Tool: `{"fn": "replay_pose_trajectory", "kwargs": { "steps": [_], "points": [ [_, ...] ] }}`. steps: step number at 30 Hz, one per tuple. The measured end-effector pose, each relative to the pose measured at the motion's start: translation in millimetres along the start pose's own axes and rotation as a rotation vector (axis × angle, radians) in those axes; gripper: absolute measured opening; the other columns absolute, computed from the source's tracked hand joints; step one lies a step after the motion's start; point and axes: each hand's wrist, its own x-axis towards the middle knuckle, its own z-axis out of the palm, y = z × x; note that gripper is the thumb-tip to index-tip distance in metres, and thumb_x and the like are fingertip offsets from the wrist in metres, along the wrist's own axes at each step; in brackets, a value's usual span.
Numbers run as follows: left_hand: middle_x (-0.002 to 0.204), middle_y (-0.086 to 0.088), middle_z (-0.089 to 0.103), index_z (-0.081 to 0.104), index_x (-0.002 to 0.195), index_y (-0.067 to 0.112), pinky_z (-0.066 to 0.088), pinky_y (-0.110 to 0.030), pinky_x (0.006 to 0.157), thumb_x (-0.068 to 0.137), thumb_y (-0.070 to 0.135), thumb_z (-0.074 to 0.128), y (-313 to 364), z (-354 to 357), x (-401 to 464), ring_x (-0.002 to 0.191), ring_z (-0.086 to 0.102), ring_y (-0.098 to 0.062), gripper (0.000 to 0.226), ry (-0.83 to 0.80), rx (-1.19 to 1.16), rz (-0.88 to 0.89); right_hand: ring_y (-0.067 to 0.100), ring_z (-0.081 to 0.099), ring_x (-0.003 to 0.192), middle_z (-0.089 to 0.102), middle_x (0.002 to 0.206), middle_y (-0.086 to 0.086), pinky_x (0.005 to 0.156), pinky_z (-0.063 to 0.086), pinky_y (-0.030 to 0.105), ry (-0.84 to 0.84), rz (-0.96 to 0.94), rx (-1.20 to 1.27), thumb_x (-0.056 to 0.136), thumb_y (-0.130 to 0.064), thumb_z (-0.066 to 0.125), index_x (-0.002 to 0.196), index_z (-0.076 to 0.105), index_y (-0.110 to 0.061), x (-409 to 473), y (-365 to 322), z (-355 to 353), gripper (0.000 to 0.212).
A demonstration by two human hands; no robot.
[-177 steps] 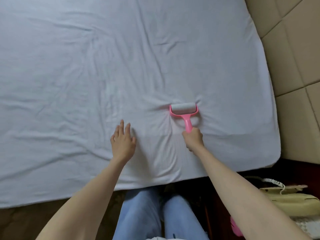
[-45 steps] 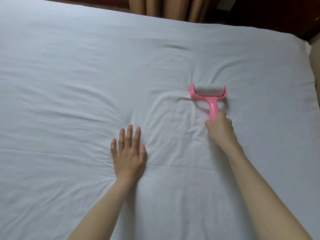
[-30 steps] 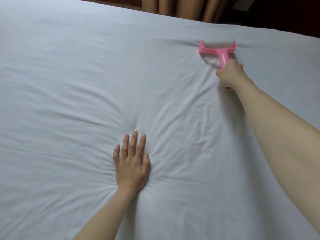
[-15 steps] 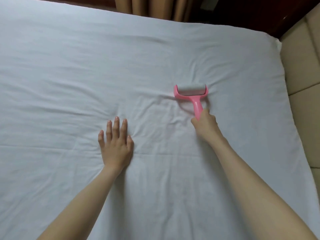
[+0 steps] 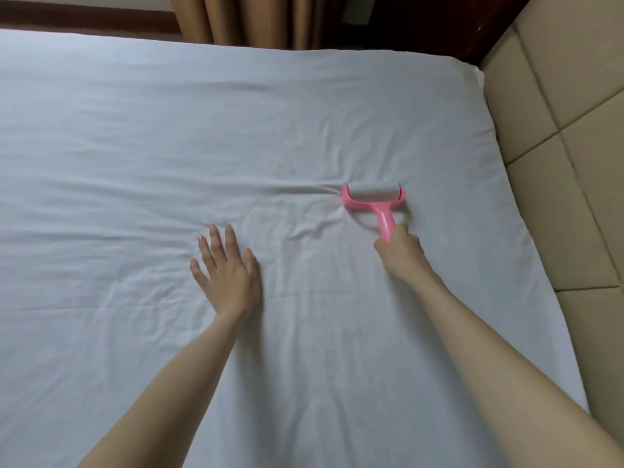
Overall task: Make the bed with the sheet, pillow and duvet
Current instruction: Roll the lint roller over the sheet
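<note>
So the sheet [image 5: 236,136] is already on and covers the whole mattress as far as I can see, reaching right up to the padded beige headboard [image 5: 557,96] on the right and the far edge by the tan curtains [image 5: 236,18]. It's not smooth though: there are creases all over, with a bunch gathered just left of the roller. The right hand [image 5: 401,253] has its fingers wrapped around the handle of a pink lint roller [image 5: 373,201], whose white drum is sitting on the sheet. The left hand [image 5: 226,271] lies flat on the fabric with fingers straight and a bit spread, not gripping anything; my guess is it's pinning the sheet so it doesn't drag. Progress-wise I'd say the sheet part is basically done and this is the cleaning and tidying stage. No pillow or duvet anywhere in view, so both of those are left to do, plus probably a last smoothing of the wrinkles. Roughly a third of the way, maybe.
</note>
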Motion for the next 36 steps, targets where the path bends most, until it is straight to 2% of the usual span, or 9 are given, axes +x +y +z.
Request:
{"fn": "replay_pose_trajectory", "kwargs": {
  "steps": [3,6,11,14,18,22,25,32,36],
  "points": [
    [0.161,0.002,0.008,0.017,0.152,0.026,0.005,-0.050,0.115,0.091,0.044,0.013,-2.3,8.2,0.5,0.148,0.002,-0.021,0.064,0.055,0.033,-0.001,0.041,0.058,0.096,0.051,0.118,0.022,0.077,0.052,0.045,0.037,-0.034,-0.016,0.093,-0.023,0.047,0.123,0.039,0.002,49.6,-30.2,-13.7,0.040],
    [0.160,0.000,0.014,0.023,0.151,0.023,0.009,-0.050,0.114,0.092,0.041,0.018,-1.7,14.2,1.1,0.148,0.008,-0.022,0.063,0.097,0.053,-0.004,0.040,0.059,0.095,0.052,0.120,0.022,0.074,0.054,0.045,0.078,-0.066,0.002,0.091,-0.021,0.048,0.125,0.042,0.002,102.9,-62.4,-27.1,0.041],
    [0.160,0.000,0.018,0.025,0.151,0.019,0.012,-0.050,0.114,0.092,0.036,0.023,-6.7,23.0,3.1,0.148,0.012,-0.023,0.061,0.138,0.074,0.008,0.036,0.054,0.082,0.048,0.117,0.017,0.062,0.049,0.039,0.133,-0.095,0.018,0.090,-0.014,0.045,0.128,0.040,0.000,168.8,-115.1,-40.4,0.041],
    [0.159,0.001,0.019,0.024,0.152,0.019,0.011,-0.049,0.115,0.093,0.035,0.022,-8.0,26.9,3.2,0.147,0.012,-0.022,0.061,0.155,0.079,0.003,0.034,0.052,0.079,0.046,0.111,0.015,0.048,0.039,0.031,0.157,-0.138,-0.002,0.091,-0.014,0.045,0.131,0.038,-0.002,196.7,-138.8,-47.5,0.042],
    [0.159,0.001,0.020,0.023,0.152,0.019,0.011,-0.049,0.114,0.093,0.034,0.022,-8.5,29.0,3.3,0.147,0.013,-0.022,0.061,0.174,0.090,0.012,0.031,0.051,0.080,0.043,0.109,0.014,0.045,0.035,0.030,0.168,-0.172,0.005,0.092,-0.014,0.044,0.134,0.037,-0.002,211.4,-146.0,-53.4,0.044],
    [0.159,0.000,0.019,0.023,0.152,0.018,0.010,-0.050,0.114,0.093,0.034,0.022,-8.3,28.4,4.3,0.147,0.013,-0.023,0.061,0.163,0.086,0.008,0.035,0.053,0.088,0.047,0.122,0.017,0.064,0.046,0.037,0.162,-0.172,0.062,0.090,-0.017,0.044,0.132,0.037,-0.003,191.8,-134.5,-45.0,0.045],
    [0.159,0.000,0.020,0.024,0.152,0.018,0.010,-0.049,0.114,0.092,0.034,0.023,-8.0,27.1,4.0,0.147,0.014,-0.024,0.061,0.161,0.087,0.013,0.039,0.055,0.098,0.050,0.121,0.022,0.079,0.047,0.043,0.158,-0.146,0.030,0.090,-0.021,0.046,0.124,0.039,-0.001,151.8,-102.9,-30.6,0.040],
    [0.159,0.000,0.021,0.025,0.151,0.019,0.011,-0.049,0.113,0.092,0.033,0.024,-7.6,25.3,2.2,0.147,0.015,-0.023,0.061,0.160,0.084,0.018,0.041,0.052,0.087,0.050,0.104,0.025,0.076,0.047,0.046,0.110,-0.041,-0.003,0.093,-0.022,0.045,0.102,0.033,-0.003,48.0,-34.0,12.3,0.024],
    [0.159,0.000,0.022,0.026,0.151,0.019,0.012,-0.049,0.114,0.092,0.033,0.024,-7.1,25.7,1.1,0.147,0.015,-0.023,0.060,0.166,0.090,0.018,0.045,0.053,0.101,0.051,0.116,0.029,0.082,0.045,0.046,0.157,-0.073,-0.019,0.093,-0.023,0.047,0.113,0.037,0.002,77.3,-50.1,5.7,0.033]
  ]
}}
